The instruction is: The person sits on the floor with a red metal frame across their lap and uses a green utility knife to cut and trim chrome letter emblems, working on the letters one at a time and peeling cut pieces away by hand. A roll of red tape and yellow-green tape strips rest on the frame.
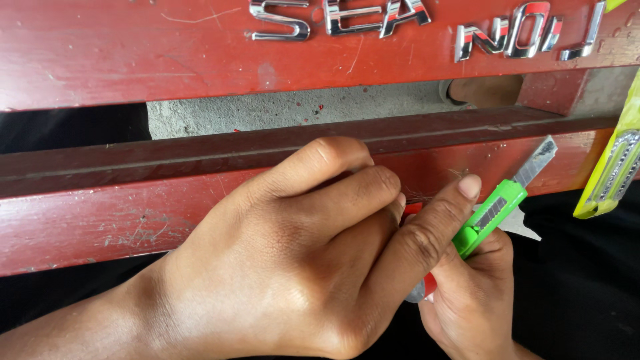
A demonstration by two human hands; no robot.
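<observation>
A green snap-blade utility knife [497, 208] is gripped in the right hand [477, 300], its blade extended and angled up against the lower edge of the red car body panel [100, 220]. The left hand [287, 267] is curled over in front, fingers pressed to the panel and thumb laid against the knife's body. Chrome emblem letters [340, 17] are seen along the upper strip, and a yellow-green tool [617, 167] is glimpsed at the right edge.

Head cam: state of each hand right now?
Left hand: fingers curled, pressed against the red panel; holding anything cannot be told.
Right hand: closed on the green utility knife, blade out.
</observation>
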